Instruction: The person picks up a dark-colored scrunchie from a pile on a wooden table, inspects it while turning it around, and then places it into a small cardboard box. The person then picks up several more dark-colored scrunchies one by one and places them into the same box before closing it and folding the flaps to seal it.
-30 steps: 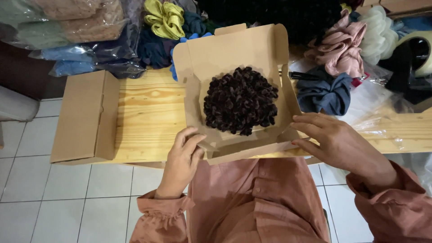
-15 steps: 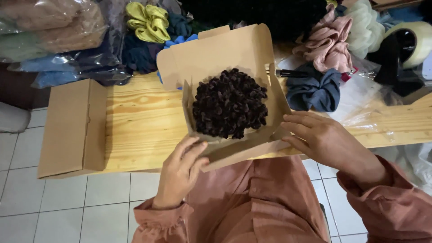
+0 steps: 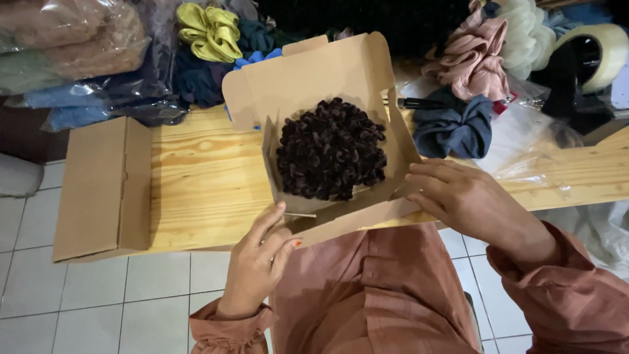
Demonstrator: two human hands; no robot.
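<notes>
Cardboard box (image 3: 327,78), lid up and filled with a dark ruffled scrunchie (image 3: 331,149), sits tilted at the counter (image 3: 196,190) edge, left hand (image 3: 257,262) fingers pinching its front flap, right hand (image 3: 466,200) closed on the corner; a slip could tip it floorward. Navy scrunchie (image 3: 452,131), closed box (image 3: 105,187) and tape roll (image 3: 599,56) crowd nearby.

Your left hand (image 3: 259,262) and right hand (image 3: 462,200) grip a matt brown cardboard box (image 3: 314,85) filled with a dark, nubbly crinkled cloth scrunchie (image 3: 332,149). It rests at the near edge of your pale, smooth-grained wooden table (image 3: 203,183). Along the far edge you have soft cloth scrunchies (image 3: 452,128), glossy plastic bags (image 3: 85,72) and a shiny tape roll (image 3: 599,56).
</notes>
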